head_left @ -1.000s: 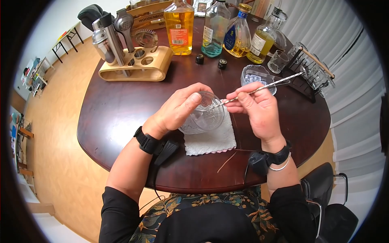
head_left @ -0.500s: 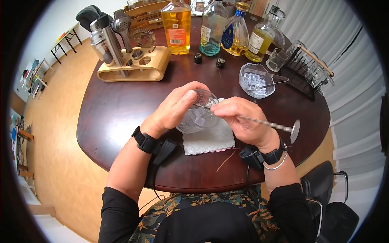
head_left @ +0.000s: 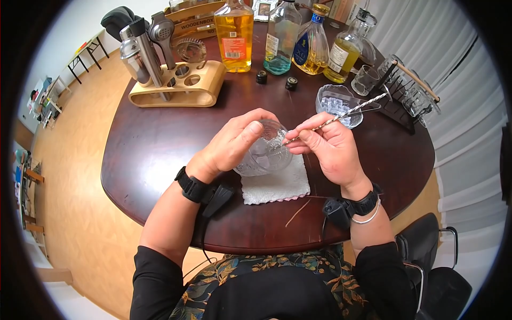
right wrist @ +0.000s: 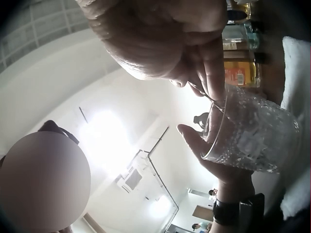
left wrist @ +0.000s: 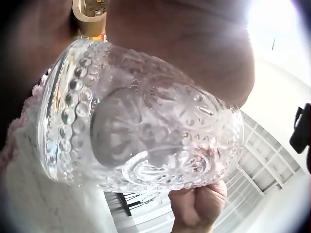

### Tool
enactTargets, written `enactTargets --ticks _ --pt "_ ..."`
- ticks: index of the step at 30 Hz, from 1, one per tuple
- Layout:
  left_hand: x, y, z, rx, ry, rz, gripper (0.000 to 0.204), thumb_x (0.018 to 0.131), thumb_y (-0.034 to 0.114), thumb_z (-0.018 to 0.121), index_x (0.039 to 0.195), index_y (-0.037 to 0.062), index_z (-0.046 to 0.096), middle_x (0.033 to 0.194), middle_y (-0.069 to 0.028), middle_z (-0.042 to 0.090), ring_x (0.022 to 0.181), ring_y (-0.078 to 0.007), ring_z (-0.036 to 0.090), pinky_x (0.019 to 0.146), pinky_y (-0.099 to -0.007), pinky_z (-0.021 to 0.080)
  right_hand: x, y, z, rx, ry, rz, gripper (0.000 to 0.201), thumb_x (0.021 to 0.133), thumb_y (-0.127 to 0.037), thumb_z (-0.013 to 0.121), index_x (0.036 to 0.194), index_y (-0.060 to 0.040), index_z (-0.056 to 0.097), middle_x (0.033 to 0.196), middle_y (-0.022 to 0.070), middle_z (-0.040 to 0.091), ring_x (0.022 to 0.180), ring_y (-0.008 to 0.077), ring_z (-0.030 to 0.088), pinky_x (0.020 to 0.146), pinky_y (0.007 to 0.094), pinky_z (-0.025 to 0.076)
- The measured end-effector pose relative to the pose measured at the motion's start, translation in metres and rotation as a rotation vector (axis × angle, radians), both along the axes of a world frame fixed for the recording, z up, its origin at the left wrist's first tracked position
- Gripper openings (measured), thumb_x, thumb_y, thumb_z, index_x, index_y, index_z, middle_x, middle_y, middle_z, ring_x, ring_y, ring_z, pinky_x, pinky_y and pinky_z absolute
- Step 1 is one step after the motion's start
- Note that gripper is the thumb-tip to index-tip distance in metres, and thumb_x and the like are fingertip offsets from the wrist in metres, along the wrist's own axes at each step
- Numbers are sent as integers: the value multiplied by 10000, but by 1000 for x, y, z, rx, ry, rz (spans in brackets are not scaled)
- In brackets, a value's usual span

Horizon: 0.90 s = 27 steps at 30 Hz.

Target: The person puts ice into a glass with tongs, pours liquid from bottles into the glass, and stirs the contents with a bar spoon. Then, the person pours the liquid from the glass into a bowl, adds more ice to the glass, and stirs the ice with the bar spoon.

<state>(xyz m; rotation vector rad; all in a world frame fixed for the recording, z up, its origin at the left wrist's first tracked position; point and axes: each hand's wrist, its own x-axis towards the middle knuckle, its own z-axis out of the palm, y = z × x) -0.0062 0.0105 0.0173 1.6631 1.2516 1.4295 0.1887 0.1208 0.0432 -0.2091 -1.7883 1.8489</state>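
My left hand (head_left: 226, 141) is wrapped around the side of a clear, embossed mixing glass (head_left: 261, 160) standing on a folded white cloth (head_left: 277, 186). Raised beads and patterns cover the glass wall (left wrist: 146, 126) in the left wrist view. Between thumb and fingers, my right hand (head_left: 336, 152) pinches a twisted metal bar spoon (head_left: 352, 112). Its lower end goes in over the glass rim, while the disc-shaped top points up to the right. From the right wrist, the shaft shows at the mouth of the glass (right wrist: 257, 136), with the left thumb against the far side.
Behind the hands are a glass bowl (head_left: 341, 117) of ice with tongs and two black caps (head_left: 291, 83). Several bottles (head_left: 233, 42) line the back. A wooden stand (head_left: 208, 88) of bar tools is at left, a rack (head_left: 400, 109) of glasses at right.
My right hand turned with the bar spoon: its top swung down toward the wrist half a second ago and is now up to the right again. The left hand stays on the glass.
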Motion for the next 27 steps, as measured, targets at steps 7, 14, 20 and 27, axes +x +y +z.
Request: enactTargets --ticks 7,14,20,27 --pt "-1 0 2 -15 3 -9 501 987 434 383 1133 -15 552 1032 -126 636 984 -210 586 899 -331 446 8 6 11 56 225 -133 97 957 -66 548 1022 6 546 974 145 661 877 190 670 783 293 568" --pt "-1 2 -3 -5 -42 1 496 988 428 376 1135 -12 553 1022 -117 635 981 -201 584 894 -327 447 3 7 6 969 285 -70 198 776 67 667 945 -31 638 941 119 686 856 264 669 762 333 544" --pt "-1 1 -4 -12 -48 -1 508 988 438 381 1137 -18 550 1008 -113 635 965 -197 586 886 -328 451 1 2 2 943 182 -44 239 751 92 666 950 -36 643 904 100 670 844 269 662 741 346 543" --pt "-1 1 -2 4 -18 1 510 986 443 386 1134 -17 550 987 -105 633 946 -193 580 879 -326 450 6 -2 6 393 -37 -54 73 928 -16 572 939 19 635 881 43 641 800 105 639 717 253 542"
